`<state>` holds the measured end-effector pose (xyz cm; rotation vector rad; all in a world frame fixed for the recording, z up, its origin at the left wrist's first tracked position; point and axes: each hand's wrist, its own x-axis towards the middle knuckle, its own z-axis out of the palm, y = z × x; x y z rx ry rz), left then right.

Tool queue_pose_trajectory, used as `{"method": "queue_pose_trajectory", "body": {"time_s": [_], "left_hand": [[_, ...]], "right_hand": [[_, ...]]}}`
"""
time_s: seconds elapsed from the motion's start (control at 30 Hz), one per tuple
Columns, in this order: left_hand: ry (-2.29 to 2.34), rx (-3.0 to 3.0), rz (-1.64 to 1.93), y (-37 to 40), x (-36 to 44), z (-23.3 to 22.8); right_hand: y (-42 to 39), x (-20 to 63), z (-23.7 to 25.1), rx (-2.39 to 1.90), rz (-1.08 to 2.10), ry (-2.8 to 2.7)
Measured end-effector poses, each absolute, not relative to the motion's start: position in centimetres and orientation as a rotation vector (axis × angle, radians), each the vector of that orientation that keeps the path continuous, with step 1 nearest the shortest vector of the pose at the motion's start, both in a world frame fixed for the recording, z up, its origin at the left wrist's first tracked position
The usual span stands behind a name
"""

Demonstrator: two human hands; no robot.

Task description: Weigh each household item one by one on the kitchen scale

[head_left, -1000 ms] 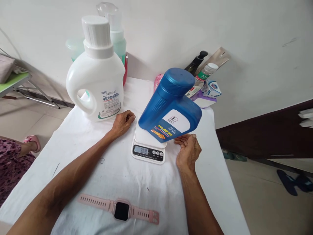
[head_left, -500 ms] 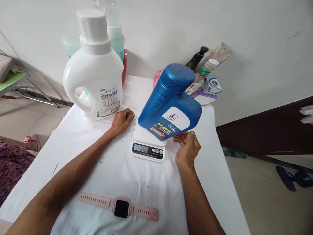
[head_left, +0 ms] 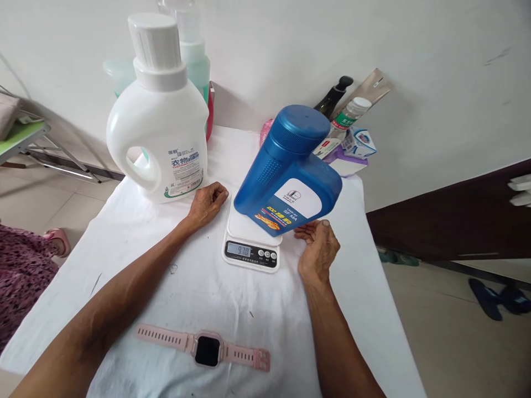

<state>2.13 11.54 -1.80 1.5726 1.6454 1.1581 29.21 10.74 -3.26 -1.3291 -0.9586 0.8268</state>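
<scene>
Both hands unmoved; blue bottle (head_left: 288, 171) stays on scale (head_left: 252, 243).

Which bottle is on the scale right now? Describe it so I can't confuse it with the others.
On the white-clothed table, find the small digital kitchen scale between the two hands. The blue bottle stands on it, beside the right hand. Unlike the white detergent jug behind the left hand, it is solid blue with a wide blue cap.

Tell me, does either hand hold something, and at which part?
Nothing is gripped. The right hand, open, is at the lower edge of the blue bottle on the scale; the left hand rests curled.
</scene>
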Motion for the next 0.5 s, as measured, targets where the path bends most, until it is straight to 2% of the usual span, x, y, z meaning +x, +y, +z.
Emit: {"method": "queue_pose_trajectory", "body": {"time_s": [0.5], "left_hand": [[1.628,1.575,1.172,11.59,2.05,-2.13]], "right_hand": [[10.49,29.27,-3.26,-1.299,0.862,-0.957]]}}
